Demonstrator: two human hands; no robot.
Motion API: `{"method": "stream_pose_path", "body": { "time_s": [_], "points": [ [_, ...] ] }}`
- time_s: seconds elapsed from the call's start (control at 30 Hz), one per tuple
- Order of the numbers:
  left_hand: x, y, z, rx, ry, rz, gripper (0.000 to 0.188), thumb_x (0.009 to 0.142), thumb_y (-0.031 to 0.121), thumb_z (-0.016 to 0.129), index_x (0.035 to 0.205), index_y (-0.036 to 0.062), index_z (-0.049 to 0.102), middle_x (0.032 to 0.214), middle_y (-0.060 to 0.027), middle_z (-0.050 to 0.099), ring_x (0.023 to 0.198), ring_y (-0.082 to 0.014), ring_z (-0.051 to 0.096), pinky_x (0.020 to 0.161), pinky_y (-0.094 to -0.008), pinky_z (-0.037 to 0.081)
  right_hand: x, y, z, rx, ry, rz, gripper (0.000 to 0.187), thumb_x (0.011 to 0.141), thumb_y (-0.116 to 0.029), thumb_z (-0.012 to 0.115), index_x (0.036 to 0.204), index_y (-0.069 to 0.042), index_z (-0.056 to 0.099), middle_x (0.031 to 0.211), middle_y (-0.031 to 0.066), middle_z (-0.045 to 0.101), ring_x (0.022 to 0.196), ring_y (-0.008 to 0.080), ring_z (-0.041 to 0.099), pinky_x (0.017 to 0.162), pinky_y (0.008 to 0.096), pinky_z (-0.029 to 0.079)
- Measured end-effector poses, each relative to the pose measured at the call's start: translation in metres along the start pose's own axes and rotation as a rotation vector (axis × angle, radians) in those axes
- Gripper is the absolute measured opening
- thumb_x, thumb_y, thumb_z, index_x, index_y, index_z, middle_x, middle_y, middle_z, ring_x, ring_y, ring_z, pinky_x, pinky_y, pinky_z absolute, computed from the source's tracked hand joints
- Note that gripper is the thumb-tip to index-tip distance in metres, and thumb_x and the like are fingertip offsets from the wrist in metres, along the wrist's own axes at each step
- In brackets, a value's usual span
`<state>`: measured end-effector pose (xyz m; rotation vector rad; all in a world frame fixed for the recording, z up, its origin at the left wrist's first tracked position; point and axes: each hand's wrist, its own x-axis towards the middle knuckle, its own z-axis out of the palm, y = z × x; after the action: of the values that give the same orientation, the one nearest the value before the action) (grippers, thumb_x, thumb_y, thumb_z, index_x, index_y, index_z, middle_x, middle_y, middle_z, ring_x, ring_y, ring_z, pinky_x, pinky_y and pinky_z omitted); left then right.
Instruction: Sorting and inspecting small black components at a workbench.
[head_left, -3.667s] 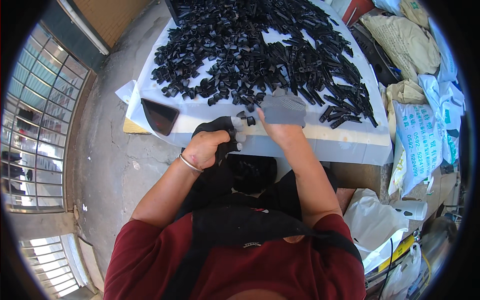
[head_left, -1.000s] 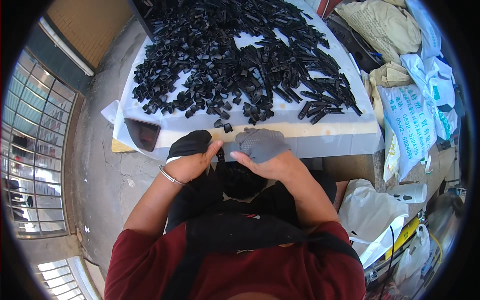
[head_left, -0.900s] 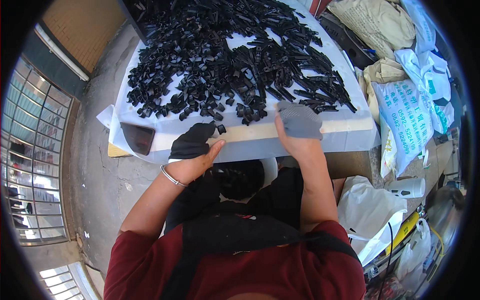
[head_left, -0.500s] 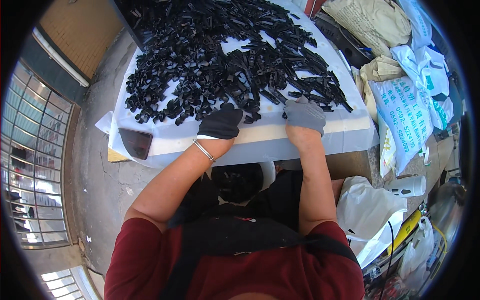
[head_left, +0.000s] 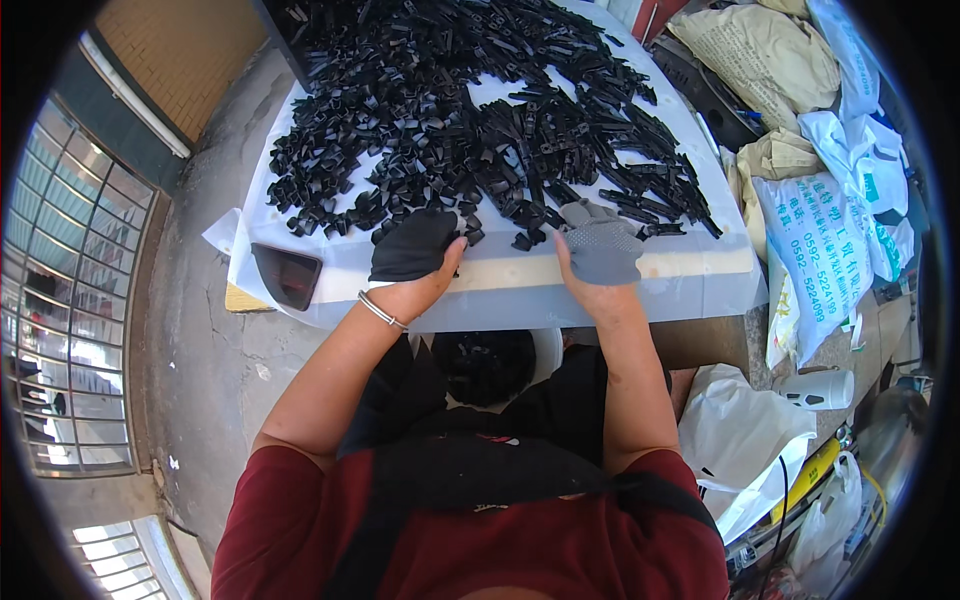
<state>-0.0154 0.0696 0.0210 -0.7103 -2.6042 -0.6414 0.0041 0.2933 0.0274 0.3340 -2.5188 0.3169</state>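
My left hand (head_left: 418, 248), in a black glove with its bare thumb sticking out, rests at the near edge of a heap of small curved black plastic pieces (head_left: 375, 125). Its thumb stands apart from the fingers, which are partly hidden under the glove's back. A small dark bit shows below that thumb, too small to name. My right hand (head_left: 602, 243), in a grey dotted glove, lies at the near end of the long black plastic strips (head_left: 650, 185). Its bare thumb is held off from the loosely bent fingers, whose tips touch or nearly touch the pieces.
White sheeting (head_left: 700, 285) covers the table. A dark tinted visor-like piece (head_left: 287, 275) lies at its near left corner. Below the edge, between my knees, a white bucket (head_left: 548, 352) holds black pieces. Sacks (head_left: 815, 265) and a white plastic bag (head_left: 745, 420) crowd the right side.
Both hands have gone from closed fists to looser shapes with the thumbs out. My left hand has moved slightly left, and the whole view has shifted a little.
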Motion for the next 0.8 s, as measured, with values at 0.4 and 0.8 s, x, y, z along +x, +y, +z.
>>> {"method": "stream_pose_path", "body": {
  "time_s": [0.4, 0.8],
  "points": [
    [0.005, -0.013, 0.008, -0.107, 0.017, -0.162, 0.024, 0.075, 0.019, 0.062, 0.097, 0.0071, 0.060, 0.088, -0.0119, 0.061, 0.080, -0.0272, 0.058, 0.071, -0.0345, 0.046, -0.014, -0.031, 0.026, 0.413, -0.101, 0.037, 0.025, 0.078, -0.018, 0.056, 0.097, -0.002, 0.056, 0.084, 0.0158, 0.061, 0.080, 0.0326, 0.058, 0.070, 0.0403, 0.045],
    [-0.003, -0.006, 0.007, -1.361, -0.111, -0.631, 0.024, 0.084, 0.011, 0.054, 0.108, 0.0052, 0.056, 0.093, -0.0059, 0.061, 0.078, -0.0143, 0.057, 0.071, -0.0268, 0.046, 0.002, -0.056, 0.049, 0.835, 0.045, 0.040, 0.024, 0.079, -0.014, 0.060, 0.098, 0.000, 0.055, 0.084, 0.0138, 0.061, 0.077, 0.0253, 0.059, 0.069, 0.0331, 0.045]
  ]
}}
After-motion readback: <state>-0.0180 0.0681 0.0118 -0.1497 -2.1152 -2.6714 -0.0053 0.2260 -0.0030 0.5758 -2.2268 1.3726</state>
